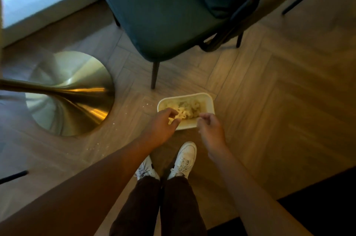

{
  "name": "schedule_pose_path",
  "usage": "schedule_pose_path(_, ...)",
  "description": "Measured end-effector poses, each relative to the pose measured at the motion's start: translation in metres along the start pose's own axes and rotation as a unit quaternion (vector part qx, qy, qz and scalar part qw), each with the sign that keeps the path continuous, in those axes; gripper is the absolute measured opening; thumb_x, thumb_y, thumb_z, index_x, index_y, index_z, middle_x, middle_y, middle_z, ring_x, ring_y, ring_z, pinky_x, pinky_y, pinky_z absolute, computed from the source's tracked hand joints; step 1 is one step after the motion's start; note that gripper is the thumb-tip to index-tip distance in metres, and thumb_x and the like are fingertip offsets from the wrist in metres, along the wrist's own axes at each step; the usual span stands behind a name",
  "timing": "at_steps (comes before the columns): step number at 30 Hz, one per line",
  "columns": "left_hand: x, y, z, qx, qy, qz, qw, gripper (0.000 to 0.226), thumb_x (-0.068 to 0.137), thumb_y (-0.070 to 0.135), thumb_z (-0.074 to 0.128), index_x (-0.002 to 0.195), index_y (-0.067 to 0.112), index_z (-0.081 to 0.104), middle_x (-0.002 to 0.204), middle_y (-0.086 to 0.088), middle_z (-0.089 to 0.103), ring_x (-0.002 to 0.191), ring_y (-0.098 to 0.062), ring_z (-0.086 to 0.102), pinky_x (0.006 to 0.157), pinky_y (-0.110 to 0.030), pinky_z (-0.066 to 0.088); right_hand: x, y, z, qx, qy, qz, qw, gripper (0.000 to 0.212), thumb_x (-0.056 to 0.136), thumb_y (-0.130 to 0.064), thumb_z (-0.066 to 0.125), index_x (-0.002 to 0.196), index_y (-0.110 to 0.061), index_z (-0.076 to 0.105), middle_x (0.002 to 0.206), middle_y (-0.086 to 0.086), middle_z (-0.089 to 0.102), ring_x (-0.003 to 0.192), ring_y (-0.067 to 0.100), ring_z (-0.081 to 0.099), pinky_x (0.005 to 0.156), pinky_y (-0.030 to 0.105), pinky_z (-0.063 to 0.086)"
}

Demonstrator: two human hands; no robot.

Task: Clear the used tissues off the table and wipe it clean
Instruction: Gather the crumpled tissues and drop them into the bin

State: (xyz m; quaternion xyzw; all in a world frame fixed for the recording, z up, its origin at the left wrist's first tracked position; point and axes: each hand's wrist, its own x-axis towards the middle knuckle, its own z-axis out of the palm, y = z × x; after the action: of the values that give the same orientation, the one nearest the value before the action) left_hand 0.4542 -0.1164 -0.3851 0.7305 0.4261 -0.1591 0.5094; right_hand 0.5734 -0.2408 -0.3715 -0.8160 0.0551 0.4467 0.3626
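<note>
Inside the white bin (208, 104) on the floor lies a heap of crumpled pale tissues (189, 107), bunched toward its far side. The bin's long axis runs left to right across the person's front. Over its near left rim the left hand (161, 130) pinches a wad of tissue (176, 118) between curled fingers, directly above the opening, so the drop looks straight down. At the near right corner the right hand (211, 130) hovers with fingers loosely curled; whether it holds anything I cannot tell. Left of the bin sit white crumbs (113, 124) and a brass table base (73, 93); beyond it, a teal chair (163, 16).
</note>
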Motion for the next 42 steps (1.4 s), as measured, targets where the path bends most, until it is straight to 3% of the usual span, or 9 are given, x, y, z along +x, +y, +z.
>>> schedule_pose_path(3,-0.047,0.035,-0.042,0.008,0.017,0.017,1.0,0.03,0.1,0.037,0.059,0.127,0.026,0.059,0.125,0.007,0.063,0.11,-0.008,0.061,0.088,-0.025,0.052,-0.055,-0.044,-0.022,0.004,-0.037,-0.021,0.999,0.014,0.101,-0.024,0.058,0.11,-0.031,0.067,0.112,-0.004,0.066,0.094,0.01,0.061,0.07,0.023,0.046)
schedule_pose_path(7,-0.131,0.08,-0.101,0.045,0.053,0.038,0.997,0.025,0.101,0.035,0.057,0.125,0.027,0.06,0.117,0.01,0.062,0.1,-0.001,0.057,0.074,-0.01,0.039,-0.142,-0.1,-0.051,-0.015,-0.095,-0.047,0.994,0.015,0.102,-0.024,0.057,0.113,-0.03,0.066,0.114,-0.004,0.067,0.099,0.01,0.063,0.073,0.023,0.048)
schedule_pose_path(12,-0.235,0.113,-0.148,0.055,0.118,0.058,0.99,0.018,0.101,0.03,0.058,0.117,0.025,0.063,0.109,0.012,0.06,0.101,-0.003,0.057,0.079,-0.013,0.039,-0.244,-0.14,-0.071,-0.041,-0.143,-0.09,0.985,0.009,0.099,-0.027,0.062,0.104,-0.031,0.068,0.111,-0.001,0.069,0.102,0.017,0.067,0.093,0.041,0.057)
schedule_pose_path(15,-0.277,0.111,-0.164,0.032,0.156,0.063,0.985,0.017,0.098,0.026,0.063,0.115,0.021,0.065,0.108,0.01,0.06,0.103,-0.009,0.06,0.083,-0.015,0.04,-0.286,-0.146,-0.067,-0.058,-0.162,-0.123,0.977,0.007,0.098,-0.021,0.063,0.102,-0.026,0.068,0.106,0.006,0.071,0.097,0.02,0.067,0.084,0.035,0.057)
schedule_pose_path(19,-0.32,0.089,-0.174,-0.007,0.22,0.06,0.974,0.019,0.098,0.03,0.061,0.114,0.024,0.068,0.11,0.008,0.067,0.099,-0.003,0.061,0.09,-0.024,0.051,-0.317,-0.149,-0.049,-0.097,-0.194,-0.151,0.964,0.008,0.099,-0.013,0.062,0.102,-0.018,0.068,0.095,0.007,0.07,0.081,0.014,0.065,0.064,0.02,0.051)
schedule_pose_path(24,-0.356,0.052,-0.201,-0.028,0.276,0.046,0.96,0.014,0.098,0.024,0.062,0.109,0.019,0.069,0.108,0.002,0.068,0.1,-0.011,0.063,0.088,-0.021,0.047,-0.34,-0.159,-0.019,-0.161,-0.235,-0.177,0.942,0.012,0.099,-0.017,0.061,0.106,-0.021,0.07,0.095,0.006,0.072,0.092,0.02,0.069,0.078,0.03,0.056)
schedule_pose_path(29,-0.376,0.002,-0.25,-0.01,0.357,0.044,0.933,0.01,0.098,0.03,0.06,0.107,0.033,0.062,0.111,0.007,0.064,0.095,-0.008,0.062,0.082,-0.026,0.05,-0.352,-0.179,0.02,-0.176,-0.248,-0.18,0.935,0.011,0.1,-0.018,0.061,0.106,-0.02,0.069,0.098,0.007,0.072,0.094,0.022,0.069,0.082,0.035,0.055)
schedule_pose_path(36,-0.376,-0.064,-0.341,0.056,0.432,0.038,0.899,0.031,0.088,0.018,0.068,0.118,0.023,0.063,0.12,0.0,0.06,0.081,-0.019,0.066,0.073,-0.036,0.052,-0.381,-0.189,0.104,-0.108,-0.213,-0.159,0.958,0.01,0.098,-0.011,0.061,0.099,-0.017,0.069,0.097,0.018,0.07,0.084,0.023,0.066,0.08,0.041,0.053)
schedule_pose_path(42,-0.346,-0.081,-0.39,0.138,0.411,0.05,0.9,0.028,0.086,0.026,0.07,0.112,0.02,0.06,0.117,-0.006,0.06,0.103,-0.032,0.061,0.084,-0.044,0.045,-0.415,-0.198,0.166,-0.056,-0.176,-0.159,0.97,0.01,0.098,-0.012,0.06,0.099,-0.019,0.068,0.099,0.01,0.072,0.085,0.021,0.067,0.074,0.032,0.049)
